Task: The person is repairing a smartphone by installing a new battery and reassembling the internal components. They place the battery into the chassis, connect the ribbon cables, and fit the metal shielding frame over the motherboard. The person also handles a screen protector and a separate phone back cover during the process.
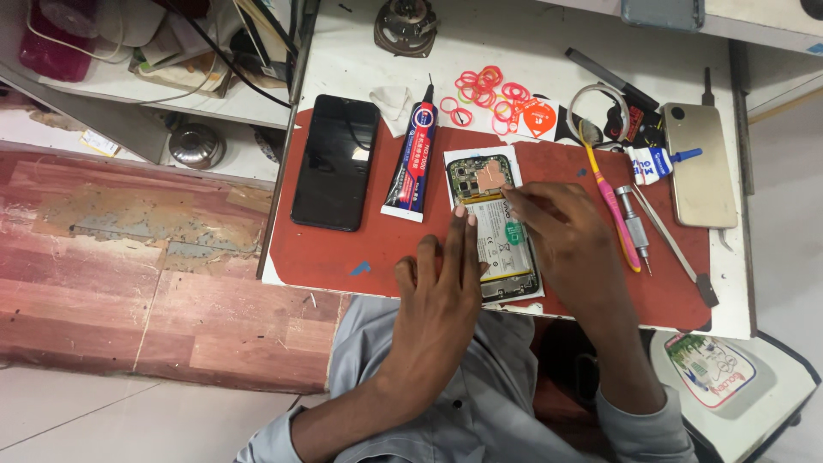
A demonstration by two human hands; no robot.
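- Neither grip is closed around anything: the left hand (441, 296) lies flat and open, fingers pressing down the left edge of the opened phone (495, 225), while the right hand (561, 236) rests on its right side, fingertips pinched low over the battery area; whether a small part sits between those fingertips cannot be told.
- That opened phone, back cover off with circuit board and battery showing, lies at the centre of the frame on the red mat (343, 253) covering the white surface (343, 69).
- Left of it lie a tube of adhesive (413, 159) and a black phone (336, 161), screen up.
- To the right lie a pink-handled brush (613, 210), a metal screwdriver (633, 225) and tweezers (673, 244); a gold phone (699, 163) sits at the right edge, and coloured rubber bands (489, 90) are scattered above.
- Risk, as a judgement: the phone's lower end sits close to the near edge of the surface, so a sideways push could slide it off.
- Heavy fingertip pressure might strain the exposed board or battery.
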